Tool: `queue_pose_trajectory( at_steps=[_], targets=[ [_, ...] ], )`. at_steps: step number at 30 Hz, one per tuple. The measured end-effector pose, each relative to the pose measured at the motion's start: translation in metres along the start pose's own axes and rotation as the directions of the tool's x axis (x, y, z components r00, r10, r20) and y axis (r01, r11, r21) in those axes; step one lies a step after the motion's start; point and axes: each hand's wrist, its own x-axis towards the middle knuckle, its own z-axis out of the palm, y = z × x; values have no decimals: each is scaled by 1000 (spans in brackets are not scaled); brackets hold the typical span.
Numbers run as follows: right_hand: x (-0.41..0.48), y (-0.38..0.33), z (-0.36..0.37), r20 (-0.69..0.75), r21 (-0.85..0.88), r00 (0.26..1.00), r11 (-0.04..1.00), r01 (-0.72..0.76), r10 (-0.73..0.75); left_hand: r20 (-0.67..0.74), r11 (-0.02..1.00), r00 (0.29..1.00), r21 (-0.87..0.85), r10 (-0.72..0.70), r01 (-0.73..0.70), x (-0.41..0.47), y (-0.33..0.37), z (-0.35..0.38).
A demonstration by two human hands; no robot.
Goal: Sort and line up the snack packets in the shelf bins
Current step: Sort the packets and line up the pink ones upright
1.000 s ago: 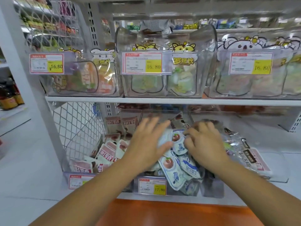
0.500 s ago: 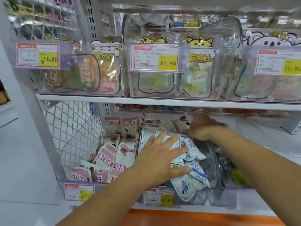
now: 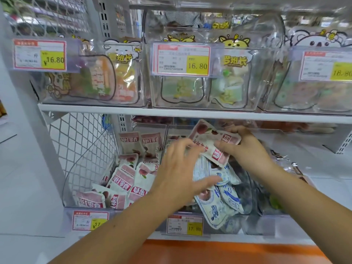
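Right hand (image 3: 245, 147) lifted red-label packets (image 3: 209, 138), gripping them | left hand (image 3: 177, 172) fingers spread | price tag (image 3: 184, 224) 17.80

Left fingers (image 3: 181, 149) blurred, rightmost price tag (image 3: 326, 66) cut by edge

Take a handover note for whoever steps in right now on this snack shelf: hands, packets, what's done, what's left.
Right hand: grips a few stray pink packets above the middle lower bin.
Left hand: open, fingers spread over the blue packets in that bin.
Left lower bin: holds the pink pile; back ones upright, front ones jumbled.
Done: strays apparently lifted clear of the blue packets.
Left: likely drop them with the pink pile, then line up both bins.
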Motion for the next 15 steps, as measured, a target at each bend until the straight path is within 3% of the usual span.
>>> queue_pose_trajectory(
  at_steps=[3, 5, 7, 9, 11, 12, 15],
  targets=[
    [-11, -13, -1, 68, 45, 998, 999, -14, 11, -190, 962, 961, -227, -200, 155, 9, -2, -20],
    [-17, -20, 4, 159, 139, 987, 990, -29, 7, -81, 877, 943, -400, -324, 266, 12, -4, -34],
    [-21, -25, 16, 231, 173, 973, 985, -26, -15, 38, 765, 941, -572, -337, 297, 11, -7, -43],
    [-24, -28, 29, 274, 132, 961, 991, 4, -40, 41, 720, 940, -631, -340, 288, 6, -15, -49],
    [-26, -29, 34, 293, 4, 953, 997, 81, -78, -13, 746, 925, -595, -381, 299, 2, -27, -55],
    [-25, -28, 31, 308, -152, 943, 972, 177, -123, -43, 752, 908, -578, -417, 318, -1, -36, -58],
    [-31, -25, 19, 548, -539, 829, 710, 452, -112, -105, 744, 827, -508, -553, 433, -14, -72, -69]
  ],
)
